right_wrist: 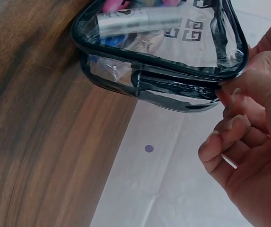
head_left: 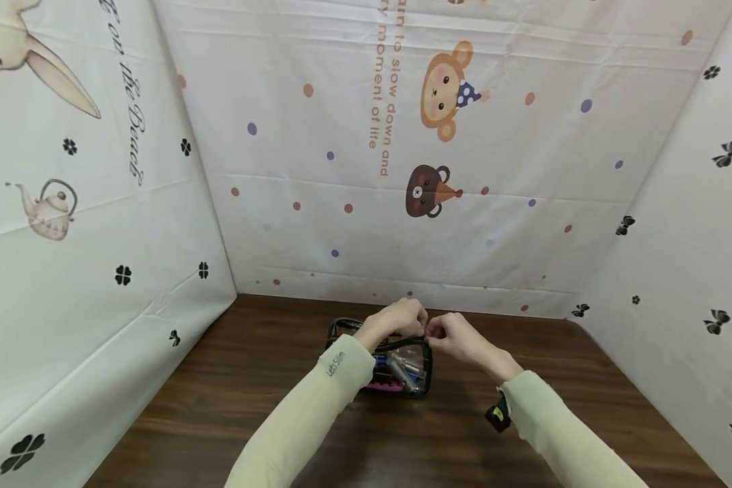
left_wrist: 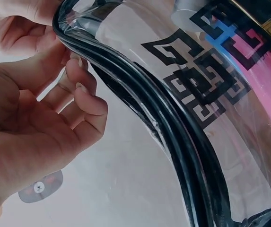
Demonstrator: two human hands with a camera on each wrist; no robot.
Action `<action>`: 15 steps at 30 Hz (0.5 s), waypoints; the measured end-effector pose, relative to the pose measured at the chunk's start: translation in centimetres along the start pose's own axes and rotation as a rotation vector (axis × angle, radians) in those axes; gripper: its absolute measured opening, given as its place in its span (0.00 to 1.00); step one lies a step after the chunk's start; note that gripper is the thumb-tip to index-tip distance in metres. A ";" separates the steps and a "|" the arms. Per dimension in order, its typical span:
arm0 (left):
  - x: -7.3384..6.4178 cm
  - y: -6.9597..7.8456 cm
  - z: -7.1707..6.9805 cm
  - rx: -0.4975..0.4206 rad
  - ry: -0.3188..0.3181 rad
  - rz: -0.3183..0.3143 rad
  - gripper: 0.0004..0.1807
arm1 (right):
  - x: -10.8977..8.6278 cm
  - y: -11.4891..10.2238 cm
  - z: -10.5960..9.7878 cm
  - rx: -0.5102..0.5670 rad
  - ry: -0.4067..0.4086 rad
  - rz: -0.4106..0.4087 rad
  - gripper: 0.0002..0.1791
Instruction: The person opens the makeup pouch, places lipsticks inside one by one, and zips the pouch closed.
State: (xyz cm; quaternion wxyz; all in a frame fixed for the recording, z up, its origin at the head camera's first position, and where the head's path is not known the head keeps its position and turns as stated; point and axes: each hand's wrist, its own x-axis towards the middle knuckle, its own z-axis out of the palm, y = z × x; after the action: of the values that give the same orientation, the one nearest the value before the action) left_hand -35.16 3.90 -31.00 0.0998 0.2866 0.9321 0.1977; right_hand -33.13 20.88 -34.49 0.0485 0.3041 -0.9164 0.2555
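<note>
A clear zip pouch [head_left: 428,379] with black trim stands on the brown table, toward the back. My left hand [head_left: 405,317] pinches its upper edge near a top corner; in the left wrist view the thumb and index finger of the left hand [left_wrist: 45,118] meet at the black zip edge. Right beside it, my right hand [head_left: 457,337] pinches the same corner, the other fingers loosely curled. Those fingertips partly hide what they grip. Through the pouch wall show a silver tube [right_wrist: 140,21], a pink item [left_wrist: 263,85] and blue pieces.
The dark wooden table [head_left: 268,407] carries the pouch. White printed cloth walls [head_left: 317,230] rise behind and on both sides, the back one close beyond the hands. A black strap with a yellow mark [head_left: 497,413] hangs at the right wrist.
</note>
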 end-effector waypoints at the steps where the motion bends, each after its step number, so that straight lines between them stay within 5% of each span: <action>1: 0.0 0.0 0.0 0.000 0.000 0.001 0.12 | 0.0 0.0 0.0 -0.003 0.003 -0.003 0.05; 15: -0.6 -0.8 0.0 -0.040 -0.018 -0.177 0.23 | 0.1 -0.2 0.1 -0.108 0.004 -0.004 0.06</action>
State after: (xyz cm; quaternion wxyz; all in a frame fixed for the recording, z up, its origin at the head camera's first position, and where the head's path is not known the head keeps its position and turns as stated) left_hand -35.08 2.98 -31.33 0.1308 0.2029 0.9488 0.2039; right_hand -33.08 20.68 -34.43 0.0670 0.3023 -0.9282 0.2062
